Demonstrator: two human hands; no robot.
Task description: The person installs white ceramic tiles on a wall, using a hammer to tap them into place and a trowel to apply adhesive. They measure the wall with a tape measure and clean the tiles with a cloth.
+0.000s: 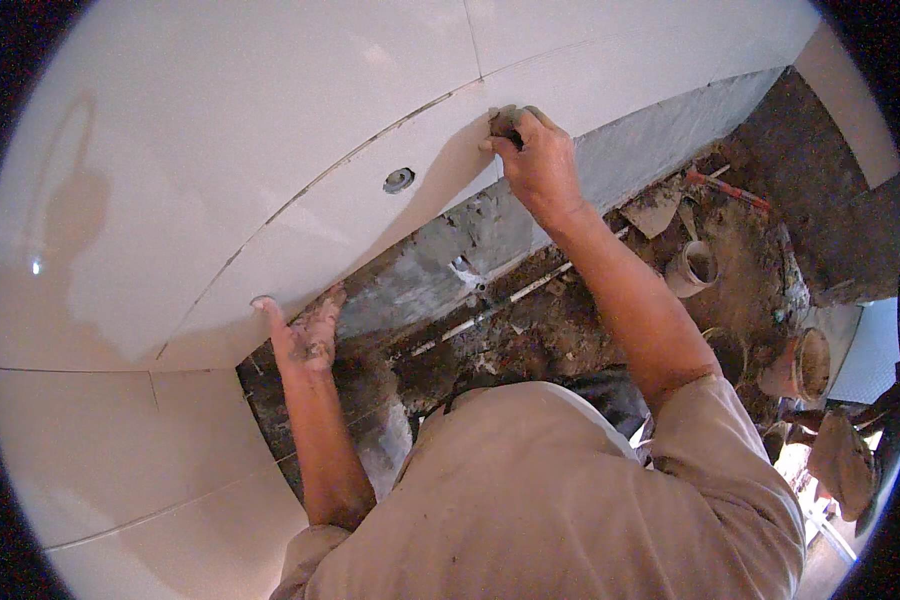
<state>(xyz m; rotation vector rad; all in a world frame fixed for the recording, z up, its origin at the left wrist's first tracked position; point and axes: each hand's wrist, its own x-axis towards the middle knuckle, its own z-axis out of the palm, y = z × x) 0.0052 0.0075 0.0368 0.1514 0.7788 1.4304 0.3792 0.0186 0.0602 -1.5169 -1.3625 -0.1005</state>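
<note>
Glossy white wall tile (370, 215), large, with a round hole (398, 180), sits low on the wall over bare grey mortar (490, 235); the right hand (540, 160) has its fingers closed around a small dark object (505, 125), unidentifiable, at the tile's top edge, while the left hand (305, 335), fingers spread and mortar-smeared, presses the lower corner. Judged risk: uneven pressure could slide or tilt the tile, skewing the joint. Surroundings: white pipe (490, 310), terracotta pipe mouths (695, 265), rubble floor (590, 320); no packages, labels or signs visible.

A beige short-sleeved shirt (smudged with grey dust), bare forearms, and mortar-caked left hand (308, 335).
</note>
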